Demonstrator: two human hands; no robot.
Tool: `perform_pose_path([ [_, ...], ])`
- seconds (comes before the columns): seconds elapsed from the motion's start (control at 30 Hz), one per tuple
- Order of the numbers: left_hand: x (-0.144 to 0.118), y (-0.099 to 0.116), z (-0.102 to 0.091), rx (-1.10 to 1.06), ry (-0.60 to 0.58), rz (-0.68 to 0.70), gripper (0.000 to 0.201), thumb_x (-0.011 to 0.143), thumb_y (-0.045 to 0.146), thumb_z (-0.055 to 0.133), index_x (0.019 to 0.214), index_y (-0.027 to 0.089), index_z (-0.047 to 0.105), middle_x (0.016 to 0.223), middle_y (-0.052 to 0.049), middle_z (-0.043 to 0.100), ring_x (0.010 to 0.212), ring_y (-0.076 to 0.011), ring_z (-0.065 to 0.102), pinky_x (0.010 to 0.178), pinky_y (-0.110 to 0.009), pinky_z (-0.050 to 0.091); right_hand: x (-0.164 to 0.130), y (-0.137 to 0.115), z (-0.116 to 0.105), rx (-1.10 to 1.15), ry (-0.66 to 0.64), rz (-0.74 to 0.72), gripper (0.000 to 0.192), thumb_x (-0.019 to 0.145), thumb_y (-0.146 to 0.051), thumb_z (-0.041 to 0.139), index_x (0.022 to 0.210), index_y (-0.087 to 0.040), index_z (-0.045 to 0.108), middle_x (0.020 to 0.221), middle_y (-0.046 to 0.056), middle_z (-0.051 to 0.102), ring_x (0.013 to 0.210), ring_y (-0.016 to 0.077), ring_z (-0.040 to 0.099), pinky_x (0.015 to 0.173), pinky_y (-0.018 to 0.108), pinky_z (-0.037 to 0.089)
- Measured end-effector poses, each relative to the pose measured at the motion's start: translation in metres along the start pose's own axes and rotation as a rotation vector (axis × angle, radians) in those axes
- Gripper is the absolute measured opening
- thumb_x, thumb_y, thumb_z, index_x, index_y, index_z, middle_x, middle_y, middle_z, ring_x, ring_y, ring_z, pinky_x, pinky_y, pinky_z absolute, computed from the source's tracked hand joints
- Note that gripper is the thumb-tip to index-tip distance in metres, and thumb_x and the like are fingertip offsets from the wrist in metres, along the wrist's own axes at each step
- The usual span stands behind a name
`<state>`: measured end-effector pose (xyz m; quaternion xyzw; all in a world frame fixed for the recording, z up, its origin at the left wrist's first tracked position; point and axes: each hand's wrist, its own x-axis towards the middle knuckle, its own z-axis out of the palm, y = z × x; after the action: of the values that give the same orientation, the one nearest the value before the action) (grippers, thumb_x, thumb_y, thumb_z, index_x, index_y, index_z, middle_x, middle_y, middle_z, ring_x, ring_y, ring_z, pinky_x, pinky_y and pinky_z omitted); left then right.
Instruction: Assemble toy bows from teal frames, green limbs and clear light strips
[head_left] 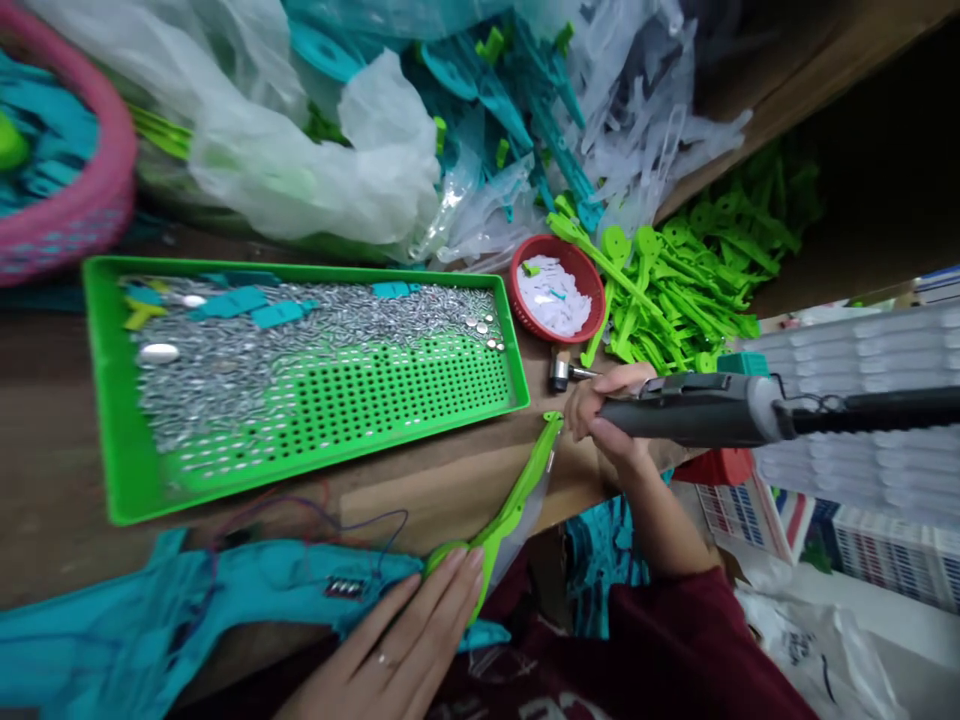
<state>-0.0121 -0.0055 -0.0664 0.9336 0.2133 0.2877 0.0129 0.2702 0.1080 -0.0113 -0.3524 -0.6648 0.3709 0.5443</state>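
Grips grey handheld tool [682, 410] in right hand [600, 395], fingers closed round its front end, dark cord running off right. Rests left hand [397, 640] palm-down on the near end of slim green part [514, 505]: fingers straight, close together, not wrapped round it. Green part slanted over the front of workbench [45, 420], far tip just beside right-hand fingers; can't tell if the tool touches it, nose hidden. Translucent piece [514, 545] along its right side. Teal housing [285, 600] left of it, partly behind left hand, thin wires [367, 522] above. Beyond: green perforated tray [112, 400] with silver bits [225, 390] and a few teal pieces [244, 302]. Right of tray, red bowl [521, 318] of white strips [555, 295]; hammer-like tool [559, 370] just below. Green heap [697, 280] farther right, pink basket [116, 190] far left.
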Motion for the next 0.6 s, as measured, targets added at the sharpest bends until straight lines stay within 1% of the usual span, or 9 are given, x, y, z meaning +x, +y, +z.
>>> perform_pose_path([
  [0.03,0.001,-0.001,0.002,-0.003,0.014,-0.004,0.046,0.1,0.016,0.033,0.132,0.003,0.063,0.143,-0.015,0.062,0.141,-0.0311,0.049,0.13,-0.051,0.022,0.008,-0.005,0.003,0.003,-0.003,-0.01,0.026,0.087,-0.03,0.068,0.109,-0.033,0.054,0.053,-0.012,0.051,0.036,0.0104,0.046,0.038,0.023,0.046],
  [0.07,0.003,-0.001,0.004,-0.01,0.029,-0.01,0.046,0.1,0.016,0.032,0.131,0.004,0.064,0.143,-0.015,0.062,0.142,-0.0306,0.049,0.13,-0.05,0.022,0.017,-0.008,0.008,0.003,0.043,-0.035,0.026,0.087,-0.031,0.068,0.11,-0.033,0.055,0.053,-0.012,0.05,0.036,0.0102,0.046,0.039,0.023,0.045],
  [0.13,0.008,-0.003,0.011,-0.023,0.073,-0.031,0.045,0.099,0.013,0.033,0.128,0.004,0.066,0.143,-0.016,0.062,0.143,-0.0304,0.048,0.13,-0.05,0.022,0.037,-0.01,0.025,-0.003,0.198,-0.092,0.027,0.088,-0.037,0.068,0.111,-0.035,0.053,0.053,-0.012,0.047,0.037,0.0101,0.045,0.04,0.023,0.044],
  [0.17,0.011,-0.003,0.014,-0.032,0.095,-0.047,0.044,0.099,0.012,0.034,0.127,0.004,0.067,0.143,-0.016,0.062,0.144,-0.0305,0.046,0.13,-0.049,0.021,0.047,-0.006,0.035,-0.009,0.261,-0.104,0.028,0.088,-0.04,0.067,0.112,-0.036,0.052,0.054,-0.012,0.046,0.039,0.0105,0.046,0.041,0.023,0.045],
  [0.2,0.013,-0.004,0.017,-0.048,0.11,-0.066,0.043,0.098,0.011,0.035,0.126,0.003,0.067,0.143,-0.017,0.062,0.145,-0.0307,0.045,0.129,-0.049,0.021,0.056,-0.001,0.045,-0.007,0.294,-0.103,0.029,0.088,-0.042,0.067,0.112,-0.037,0.05,0.055,-0.012,0.046,0.04,0.0109,0.048,0.043,0.024,0.046],
  [0.27,0.018,-0.005,0.021,-0.09,0.123,-0.104,0.042,0.097,0.009,0.037,0.126,0.003,0.067,0.142,-0.017,0.063,0.146,-0.0306,0.044,0.129,-0.049,0.021,0.069,0.014,0.061,0.008,0.288,-0.061,0.03,0.089,-0.043,0.066,0.112,-0.037,0.048,0.057,-0.012,0.047,0.043,0.0117,0.051,0.046,0.026,0.048],
  [0.33,0.02,-0.005,0.023,-0.122,0.112,-0.129,0.042,0.097,0.007,0.037,0.126,0.004,0.067,0.142,-0.016,0.063,0.144,-0.03,0.046,0.129,-0.048,0.022,0.074,0.03,0.071,0.023,0.286,-0.018,0.03,0.088,-0.042,0.066,0.111,-0.035,0.047,0.058,-0.012,0.047,0.043,0.0116,0.051,0.047,0.027,0.048],
  [0.47,0.02,-0.005,0.021,-0.111,0.155,-0.127,0.041,0.098,0.009,0.037,0.126,0.004,0.067,0.139,-0.016,0.064,0.137,-0.0303,0.054,0.126,-0.048,0.028,0.071,0.044,0.072,0.03,0.3,0.009,0.034,0.086,-0.042,0.068,0.11,-0.032,0.045,0.058,-0.012,0.047,0.043,0.0117,0.052,0.046,0.027,0.047],
  [0.6,0.018,-0.006,0.02,-0.118,0.105,-0.122,0.04,0.099,0.011,0.039,0.128,0.003,0.066,0.142,-0.017,0.062,0.136,-0.0304,0.056,0.126,-0.048,0.029,0.069,0.05,0.073,0.038,0.291,0.032,0.032,0.085,-0.043,0.068,0.105,-0.03,0.046,0.057,-0.011,0.047,0.043,0.0119,0.053,0.046,0.027,0.046],
])
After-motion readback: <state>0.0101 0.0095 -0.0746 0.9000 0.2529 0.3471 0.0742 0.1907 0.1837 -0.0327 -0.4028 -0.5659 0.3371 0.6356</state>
